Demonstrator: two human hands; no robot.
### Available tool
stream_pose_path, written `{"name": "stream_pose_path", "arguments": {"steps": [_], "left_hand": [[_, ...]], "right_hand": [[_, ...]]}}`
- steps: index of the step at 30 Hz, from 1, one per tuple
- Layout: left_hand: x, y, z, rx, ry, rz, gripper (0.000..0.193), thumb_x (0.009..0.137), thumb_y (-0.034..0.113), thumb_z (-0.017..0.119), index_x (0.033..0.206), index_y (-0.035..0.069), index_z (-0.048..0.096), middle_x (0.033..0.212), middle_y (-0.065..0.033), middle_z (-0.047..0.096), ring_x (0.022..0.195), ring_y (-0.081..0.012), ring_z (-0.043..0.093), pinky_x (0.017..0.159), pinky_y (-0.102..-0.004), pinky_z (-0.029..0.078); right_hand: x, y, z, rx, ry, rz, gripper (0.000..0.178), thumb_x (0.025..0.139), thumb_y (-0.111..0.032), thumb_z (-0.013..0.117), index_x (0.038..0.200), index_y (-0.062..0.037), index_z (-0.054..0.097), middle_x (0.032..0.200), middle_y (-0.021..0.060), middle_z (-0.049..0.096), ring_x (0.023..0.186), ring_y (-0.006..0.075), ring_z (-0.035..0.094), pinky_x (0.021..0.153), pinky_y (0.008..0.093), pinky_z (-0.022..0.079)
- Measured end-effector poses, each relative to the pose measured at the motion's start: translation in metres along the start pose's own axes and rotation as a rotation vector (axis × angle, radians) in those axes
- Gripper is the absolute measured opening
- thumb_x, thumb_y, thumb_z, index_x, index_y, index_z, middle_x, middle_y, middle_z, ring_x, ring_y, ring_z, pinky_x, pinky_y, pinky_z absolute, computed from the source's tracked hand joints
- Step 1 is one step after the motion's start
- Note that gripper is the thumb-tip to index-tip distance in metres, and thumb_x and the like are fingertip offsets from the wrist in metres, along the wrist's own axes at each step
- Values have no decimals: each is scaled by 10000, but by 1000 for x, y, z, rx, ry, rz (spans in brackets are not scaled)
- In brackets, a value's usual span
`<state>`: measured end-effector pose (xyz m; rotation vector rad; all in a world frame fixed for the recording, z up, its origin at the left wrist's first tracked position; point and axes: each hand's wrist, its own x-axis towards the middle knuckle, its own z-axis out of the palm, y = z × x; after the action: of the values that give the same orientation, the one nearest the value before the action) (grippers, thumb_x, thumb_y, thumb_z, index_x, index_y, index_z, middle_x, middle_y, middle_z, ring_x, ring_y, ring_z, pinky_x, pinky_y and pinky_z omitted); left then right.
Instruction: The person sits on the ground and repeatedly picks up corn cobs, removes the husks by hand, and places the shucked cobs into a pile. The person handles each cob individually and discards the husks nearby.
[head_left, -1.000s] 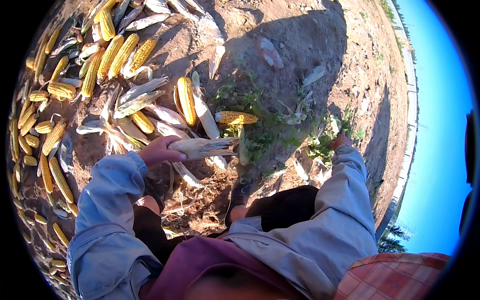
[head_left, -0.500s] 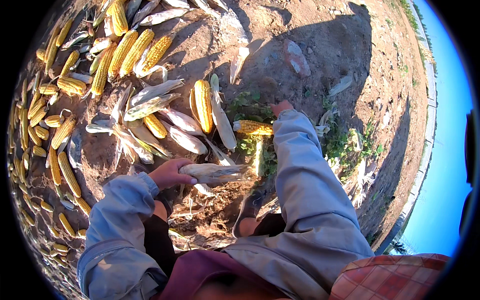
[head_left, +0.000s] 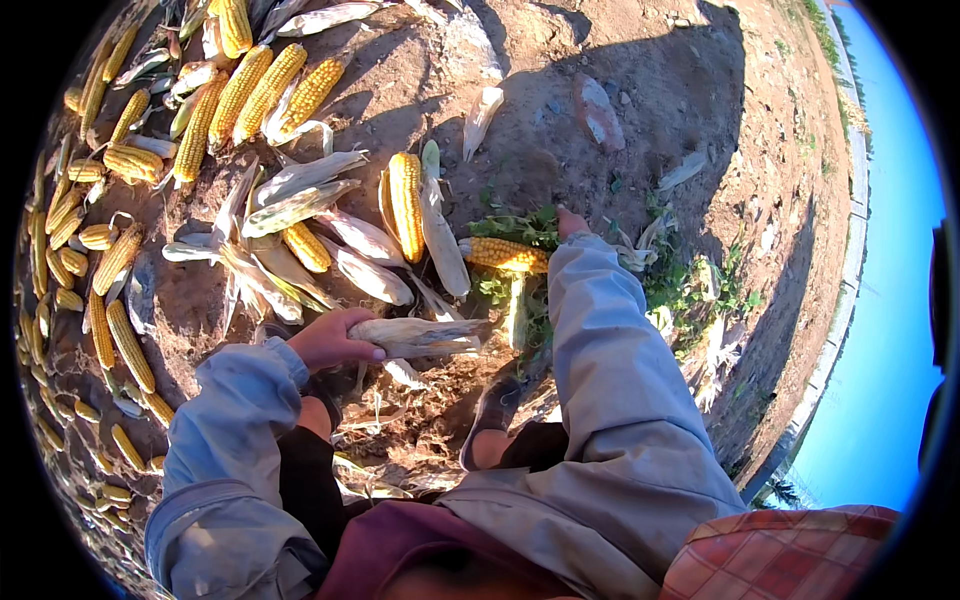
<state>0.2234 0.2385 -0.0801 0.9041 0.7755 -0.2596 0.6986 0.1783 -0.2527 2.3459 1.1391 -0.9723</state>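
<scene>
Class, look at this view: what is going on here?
A person sits on bare dirt among scattered corn. The left hand grips an ear still in its pale husk. The right hand reaches out to a husked yellow cob lying on green weeds. More bare cobs lie beyond.

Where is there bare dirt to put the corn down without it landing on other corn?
Bare dirt lies past the right hand, toward the far wall. Left of the husked ear in the left hand, peeled cobs and loose husks crowd the ground, and green weeds fill the right.
</scene>
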Motion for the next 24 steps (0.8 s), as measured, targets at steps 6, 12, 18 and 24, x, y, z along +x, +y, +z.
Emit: {"name": "stream_pose_path", "arguments": {"steps": [6, 12, 18, 24], "left_hand": [[-5, 1, -1, 56, -43, -55, 489, 666, 182, 726, 1074, 7, 520, 892, -50, 574, 811, -119, 543, 738, -256, 444], [-7, 28, 16, 132, -98, 70, 520, 664, 185, 724, 1090, -24, 512, 928, -66, 575, 834, -128, 549, 763, -261, 446], [-21, 70, 16, -5, -21, 237, 463, 688, 231, 692, 1058, 6, 528, 863, -49, 567, 744, -109, 535, 687, -249, 440], [-10, 80, 38, -149, 76, 246, 525, 710, 321, 652, 1116, 32, 487, 906, -38, 534, 736, -113, 526, 701, -250, 466]], "right_hand": [[-59, -35, -14, -11, 76, -386, 371, 895, -296, 365, 1047, -25, 568, 1019, 212, 583, 990, 369, 526, 872, 410, 396], [-147, -14, -62, 350, 83, -243, 408, 854, -365, 413, 966, -17, 592, 967, 208, 589, 949, 367, 536, 838, 391, 398], [-250, 182, -293, 360, 1001, 28, 422, 868, -400, 412, 890, -35, 624, 775, 97, 618, 717, 232, 559, 672, 345, 417], [-366, 306, -357, 79, 1262, 727, 623, 771, -520, 518, 1102, 7, 544, 980, 218, 604, 970, 355, 556, 824, 398, 424]]}}
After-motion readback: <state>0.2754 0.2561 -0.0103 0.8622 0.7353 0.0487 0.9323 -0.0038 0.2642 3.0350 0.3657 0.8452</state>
